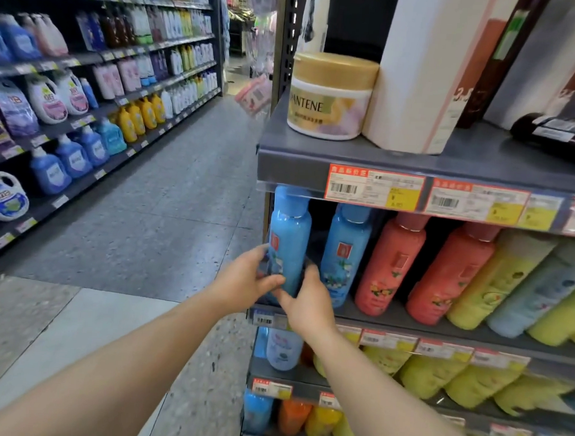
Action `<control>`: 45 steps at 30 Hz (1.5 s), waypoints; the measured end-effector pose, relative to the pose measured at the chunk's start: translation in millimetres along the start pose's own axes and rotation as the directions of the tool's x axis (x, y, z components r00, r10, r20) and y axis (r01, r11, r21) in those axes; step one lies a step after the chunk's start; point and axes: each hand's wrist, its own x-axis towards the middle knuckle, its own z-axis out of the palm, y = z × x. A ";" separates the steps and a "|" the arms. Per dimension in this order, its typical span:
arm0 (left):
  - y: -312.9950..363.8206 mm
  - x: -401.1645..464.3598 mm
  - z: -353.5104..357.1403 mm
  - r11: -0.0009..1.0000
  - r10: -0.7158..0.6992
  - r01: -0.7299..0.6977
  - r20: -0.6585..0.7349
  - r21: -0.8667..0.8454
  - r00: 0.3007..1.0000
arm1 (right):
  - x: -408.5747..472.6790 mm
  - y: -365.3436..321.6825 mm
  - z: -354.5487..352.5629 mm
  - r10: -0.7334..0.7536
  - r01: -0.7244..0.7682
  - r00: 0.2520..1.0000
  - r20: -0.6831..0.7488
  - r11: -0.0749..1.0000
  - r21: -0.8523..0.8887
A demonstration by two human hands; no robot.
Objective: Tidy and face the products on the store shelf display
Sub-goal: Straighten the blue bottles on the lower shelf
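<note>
Two bare forearms reach in from the bottom of the frame toward its centre, where the left hand and the right hand meet around the base of a tall light-blue plastic bottle with a small red label. The left hand's fingers curl round the bottle's left side and the right hand's fingers wrap its lower right side, so both hands hold it; it stands upright at the left end of the grey metal shelf, near the front edge. Just beside it, to the right, stands a second blue bottle, then two coral-red bottles and yellow and pale-blue bottles leaning toward the right edge. Lower shelves at bottom right carry more blue, orange and yellow bottles. Above, behind a strip of red-and-yellow price tags, a gold-lidded white Pantene jar sits beside a tall white container. In the upper left, across the speckled grey floor, far shelves hold detergent jugs.
</note>
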 end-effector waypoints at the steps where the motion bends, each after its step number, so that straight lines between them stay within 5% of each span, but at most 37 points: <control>1: -2.7 0.8 0.5 1.000 -0.015 0.015 -0.014 -0.026 1.000 | -0.7 0.1 2.0 0.018 -0.018 1.000 -0.019 1.000 -0.001; 5: -14.4 2.4 7.3 0.985 -0.107 0.108 0.015 -0.133 0.994 | -1.5 0.9 10.2 0.035 -0.045 0.993 -0.116 0.995 -0.084; 13: -17.5 6.1 33.1 0.987 -0.151 0.133 -0.246 -0.089 0.957 | -1.0 -6.8 7.6 0.073 -0.082 0.993 -0.092 0.992 -0.093; 19: -20.9 7.3 20.0 0.970 -0.140 0.123 -0.072 -0.208 0.987 | -8.2 -2.9 9.4 0.074 -0.079 0.992 -0.100 0.996 -0.041; 25: -22.7 11.4 30.3 0.974 -0.121 0.090 -0.142 -0.209 0.983 | -5.0 0.3 4.1 0.074 -0.076 0.996 -0.053 0.996 -0.048; 33: -26.8 13.6 37.6 0.972 -0.172 0.139 -0.176 -0.187 0.969 | -20.2 37.8 -26.9 0.232 -0.198 0.870 -0.435 0.972 0.123; 45: -17.0 9.4 45.3 0.984 -0.150 0.120 -0.242 -0.134 0.959 | 1.7 40.8 -38.2 0.215 -0.245 0.934 -0.286 0.967 -0.073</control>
